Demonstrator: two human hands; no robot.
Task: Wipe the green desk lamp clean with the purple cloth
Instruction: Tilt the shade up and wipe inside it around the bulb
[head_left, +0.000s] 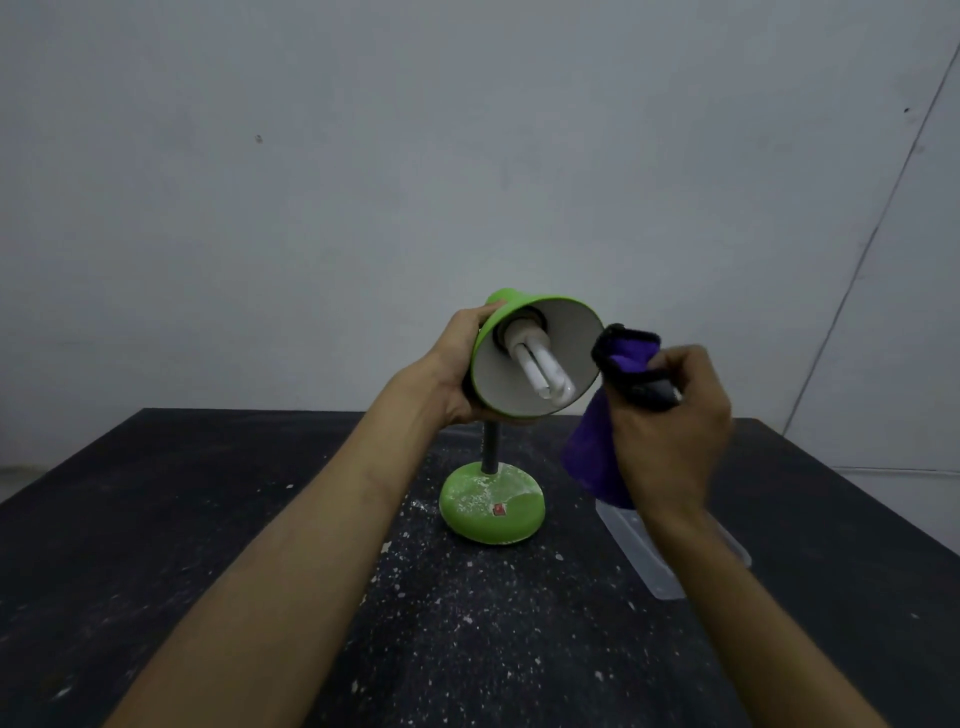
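Note:
The green desk lamp stands on a dark table, its round base dusted with white powder. Its green shade is tilted up toward me, showing a pale inside and a white spiral bulb. My left hand grips the left side of the shade from behind. My right hand holds the purple cloth, bunched with a dark edge, and the cloth's top touches the right rim of the shade. The rest of the cloth hangs below my fingers.
The black table is speckled with white dust around the lamp base. A clear plastic lid or tray lies on the table at the right, partly under my right forearm. A plain grey wall stands behind.

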